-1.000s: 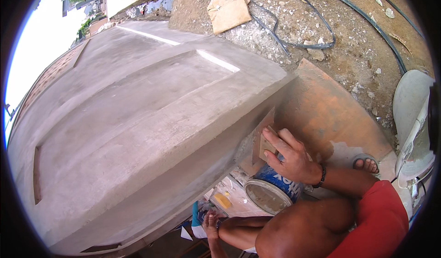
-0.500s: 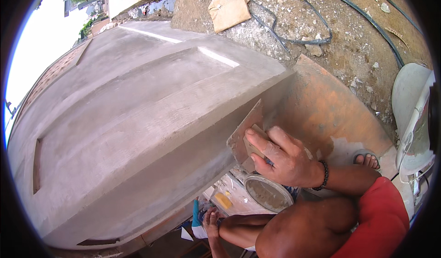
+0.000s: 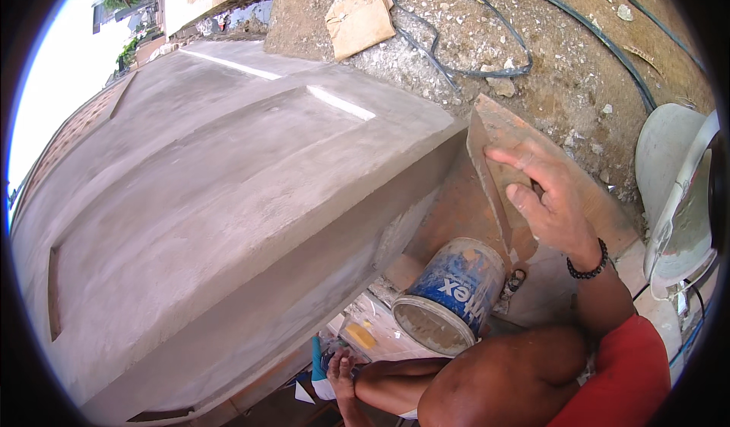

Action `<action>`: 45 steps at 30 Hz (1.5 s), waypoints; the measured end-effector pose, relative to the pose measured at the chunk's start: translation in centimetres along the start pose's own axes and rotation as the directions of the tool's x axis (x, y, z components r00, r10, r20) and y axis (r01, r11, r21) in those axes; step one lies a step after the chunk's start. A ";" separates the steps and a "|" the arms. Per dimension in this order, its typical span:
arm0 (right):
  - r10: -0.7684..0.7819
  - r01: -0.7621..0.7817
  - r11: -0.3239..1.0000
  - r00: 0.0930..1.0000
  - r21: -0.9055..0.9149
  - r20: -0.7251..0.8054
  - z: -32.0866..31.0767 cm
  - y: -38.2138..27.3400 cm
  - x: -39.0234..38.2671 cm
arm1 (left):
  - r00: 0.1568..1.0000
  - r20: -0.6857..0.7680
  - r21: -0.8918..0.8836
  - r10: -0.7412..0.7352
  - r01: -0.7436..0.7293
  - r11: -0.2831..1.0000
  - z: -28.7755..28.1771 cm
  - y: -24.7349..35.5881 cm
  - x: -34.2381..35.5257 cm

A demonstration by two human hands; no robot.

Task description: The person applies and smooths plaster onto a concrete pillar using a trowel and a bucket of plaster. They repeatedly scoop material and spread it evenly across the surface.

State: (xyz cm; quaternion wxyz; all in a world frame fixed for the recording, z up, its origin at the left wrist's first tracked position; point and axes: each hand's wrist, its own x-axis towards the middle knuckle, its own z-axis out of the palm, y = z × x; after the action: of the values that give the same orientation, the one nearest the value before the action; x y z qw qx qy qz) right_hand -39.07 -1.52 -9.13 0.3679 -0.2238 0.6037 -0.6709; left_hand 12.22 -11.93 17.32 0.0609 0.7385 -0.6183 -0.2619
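Note:
My right hand, with a dark bead bracelet at the wrist, grips the handle of a flat plastering trowel. The thin blade is tilted on edge over an orange-stained board, just off the corner of the grey plastered wall. Whether the blade touches the board I cannot tell. Below the trowel, a blue and white bucket is smeared with grey mortar. My left hand is low in the view beside my bent leg, its fingers curled; what they hold, if anything, is hidden.
A white container smeared with grey lies at the right. Dark cables and a flattened piece of cardboard rest on the rubble-strewn ground. Pale strips mark the wall's recesses. Something yellow lies beside the bucket.
My right hand has carried the trowel rightward and up from the wall's edge to over the board. The bucket's side has come into sight. My left hand stays low beside my leg.

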 end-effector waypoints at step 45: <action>-0.059 0.137 0.986 0.824 -0.097 0.563 -0.3 0.9 11.3 | 0.988 0.092 0.045 -0.125 0.122 0.992 -0.5 1.0 2.2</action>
State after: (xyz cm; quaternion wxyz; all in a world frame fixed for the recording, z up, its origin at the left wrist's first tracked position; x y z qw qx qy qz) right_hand -46.21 -9.91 -11.71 0.4774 -0.4648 0.5007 -0.5526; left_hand 11.82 -14.39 17.45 0.0006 0.7632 -0.5787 -0.2875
